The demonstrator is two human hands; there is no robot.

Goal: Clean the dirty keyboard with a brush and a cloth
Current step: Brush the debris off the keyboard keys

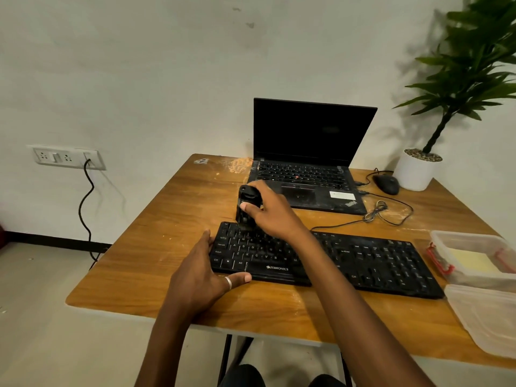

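A black, dusty keyboard (371,261) lies across the wooden table (156,247) in front of me. My right hand (272,212) grips a black brush (247,203) whose bristles touch the keys at the keyboard's upper left corner. My left hand (206,270) holds the keyboard's left end, fingers along its left edge and thumb against its front edge. A yellow cloth (472,259) lies inside a clear plastic container (474,241) at the right.
An open black laptop (310,169) stands behind the keyboard, with crumbs or dust left of it. A wired mouse (386,184), its coiled cable (377,212) and a potted plant (417,169) sit at the back right. A clear lid (485,317) lies near the right front edge.
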